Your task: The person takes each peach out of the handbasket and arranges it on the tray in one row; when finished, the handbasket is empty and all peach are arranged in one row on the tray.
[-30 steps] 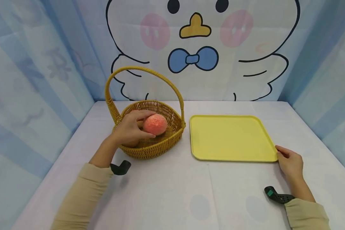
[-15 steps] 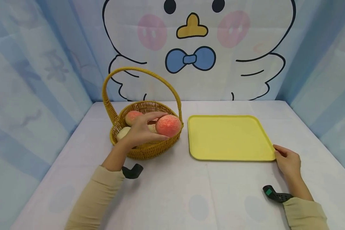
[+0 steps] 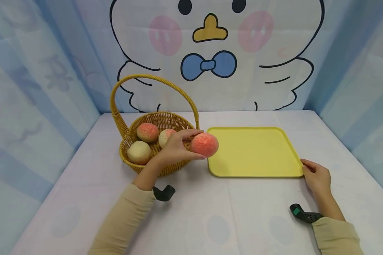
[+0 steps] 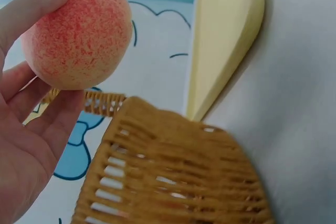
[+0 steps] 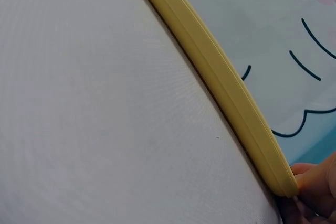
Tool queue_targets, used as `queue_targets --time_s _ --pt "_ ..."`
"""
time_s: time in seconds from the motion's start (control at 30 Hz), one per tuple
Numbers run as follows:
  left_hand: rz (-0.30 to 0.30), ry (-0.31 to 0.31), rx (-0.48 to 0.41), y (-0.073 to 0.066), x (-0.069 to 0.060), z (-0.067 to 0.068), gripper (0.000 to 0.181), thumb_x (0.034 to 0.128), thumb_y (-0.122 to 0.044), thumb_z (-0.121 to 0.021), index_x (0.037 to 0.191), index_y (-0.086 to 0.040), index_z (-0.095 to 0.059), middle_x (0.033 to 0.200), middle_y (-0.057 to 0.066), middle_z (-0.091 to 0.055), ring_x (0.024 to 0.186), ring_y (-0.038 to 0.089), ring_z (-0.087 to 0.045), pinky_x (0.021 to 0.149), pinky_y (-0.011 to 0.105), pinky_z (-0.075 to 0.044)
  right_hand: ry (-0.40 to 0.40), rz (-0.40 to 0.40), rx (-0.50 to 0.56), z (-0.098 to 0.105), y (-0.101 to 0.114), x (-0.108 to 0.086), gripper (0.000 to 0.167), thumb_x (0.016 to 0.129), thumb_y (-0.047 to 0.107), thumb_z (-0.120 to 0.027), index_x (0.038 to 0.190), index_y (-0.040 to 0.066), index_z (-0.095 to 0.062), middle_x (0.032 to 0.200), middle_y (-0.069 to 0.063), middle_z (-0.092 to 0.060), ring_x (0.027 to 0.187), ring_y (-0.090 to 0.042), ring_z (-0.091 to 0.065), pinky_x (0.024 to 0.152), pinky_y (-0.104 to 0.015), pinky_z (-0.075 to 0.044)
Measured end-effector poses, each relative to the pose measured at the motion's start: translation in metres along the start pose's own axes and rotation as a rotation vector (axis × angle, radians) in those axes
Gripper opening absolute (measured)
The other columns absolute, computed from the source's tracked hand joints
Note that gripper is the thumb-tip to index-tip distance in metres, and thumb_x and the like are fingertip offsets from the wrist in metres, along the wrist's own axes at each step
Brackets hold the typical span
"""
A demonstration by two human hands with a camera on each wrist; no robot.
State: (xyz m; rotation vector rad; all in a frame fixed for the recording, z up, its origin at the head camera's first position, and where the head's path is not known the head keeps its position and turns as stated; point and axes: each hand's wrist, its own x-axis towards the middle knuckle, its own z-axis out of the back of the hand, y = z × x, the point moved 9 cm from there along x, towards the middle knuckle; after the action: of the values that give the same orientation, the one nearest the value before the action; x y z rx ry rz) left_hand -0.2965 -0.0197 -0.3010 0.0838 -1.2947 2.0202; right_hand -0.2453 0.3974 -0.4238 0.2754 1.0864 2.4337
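In the head view my left hand (image 3: pixel 176 148) holds a pink-red peach (image 3: pixel 205 145) between thumb and fingers, raised beside the right rim of a wicker basket (image 3: pixel 170 169) and near the yellow tray's left edge. The left wrist view has this peach (image 4: pixel 79 35) in the grasp of thumb and fingers, above the woven basket wall (image 4: pixel 173 171). My right hand (image 3: pixel 320 179) pinches the front right corner of the yellow tray (image 3: pixel 252 152). Up close, fingers (image 5: pixel 315 182) meet the tray's rim (image 5: pixel 210 72) at that corner; some are cut off by the frame.
Inside the basket lie a pink peach (image 3: pixel 148 132), a pale peach (image 3: pixel 138 152) and another peach (image 3: pixel 166 136) partly behind my left hand. A tall basket handle (image 3: pixel 159 78) arches overhead. Printed curtains (image 3: pixel 35 88) stand at the sides and back of the white table (image 3: pixel 185 219).
My left hand has lifted the peach out of the basket and carried it rightward toward the tray, uncovering the other peaches. The right hand has stayed at the tray's corner.
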Motion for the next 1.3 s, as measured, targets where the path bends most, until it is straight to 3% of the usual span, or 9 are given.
queue_targets --time_s 0.27,0.57,0.8,1.0,1.3 --pt "-0.006 0.015 -0.045 0.000 0.007 -0.031 0.066 0.0597 -0.014 -0.087 0.119 -0.005 -0.060 0.113 0.002 -0.060 0.100 0.009 -0.055 0.080 0.027 -0.049 -0.005 0.006 0.001 0.001 0.000 0.000 0.037 0.095 0.009 -0.042 0.129 -0.004 -0.049 0.124 -0.025 -0.050 0.099 -0.026 -0.046 0.063 -0.012 -0.036" --pt "0.075 0.064 -0.070 0.014 0.010 -0.060 0.064 0.0615 -0.010 -0.085 0.119 -0.002 -0.059 0.117 0.007 -0.059 0.104 0.013 -0.054 0.082 0.027 -0.048 -0.001 -0.005 -0.005 0.002 0.000 -0.001 0.038 0.096 0.010 -0.041 0.131 -0.003 -0.047 0.127 -0.024 -0.048 0.109 -0.031 -0.044 0.070 -0.017 -0.037" --pt "0.107 0.034 -0.041 0.026 0.011 -0.067 0.065 0.0624 -0.013 -0.085 0.121 -0.001 -0.058 0.120 0.009 -0.057 0.107 0.016 -0.054 0.082 0.023 -0.048 0.002 -0.010 -0.008 0.002 0.002 -0.002 0.038 0.096 0.009 -0.041 0.131 -0.003 -0.047 0.126 -0.024 -0.049 0.103 -0.028 -0.045 0.065 -0.013 -0.035" --pt "0.174 0.007 -0.062 0.040 0.010 -0.075 0.067 0.0631 -0.015 -0.085 0.122 -0.001 -0.057 0.122 0.010 -0.056 0.106 0.019 -0.056 0.080 0.021 -0.047 0.000 -0.011 -0.004 0.001 0.004 -0.004 0.037 0.096 0.009 -0.041 0.130 -0.004 -0.048 0.125 -0.024 -0.049 0.101 -0.027 -0.045 0.065 -0.014 -0.035" --pt "0.232 -0.036 -0.029 0.051 0.013 -0.081 0.066 0.0627 -0.021 -0.086 0.121 -0.004 -0.059 0.118 0.008 -0.059 0.095 0.015 -0.059 0.074 0.021 -0.049 -0.007 -0.017 -0.004 0.001 0.002 -0.004 0.037 0.096 0.009 -0.041 0.130 -0.003 -0.049 0.125 -0.023 -0.050 0.102 -0.027 -0.045 0.066 -0.014 -0.035"
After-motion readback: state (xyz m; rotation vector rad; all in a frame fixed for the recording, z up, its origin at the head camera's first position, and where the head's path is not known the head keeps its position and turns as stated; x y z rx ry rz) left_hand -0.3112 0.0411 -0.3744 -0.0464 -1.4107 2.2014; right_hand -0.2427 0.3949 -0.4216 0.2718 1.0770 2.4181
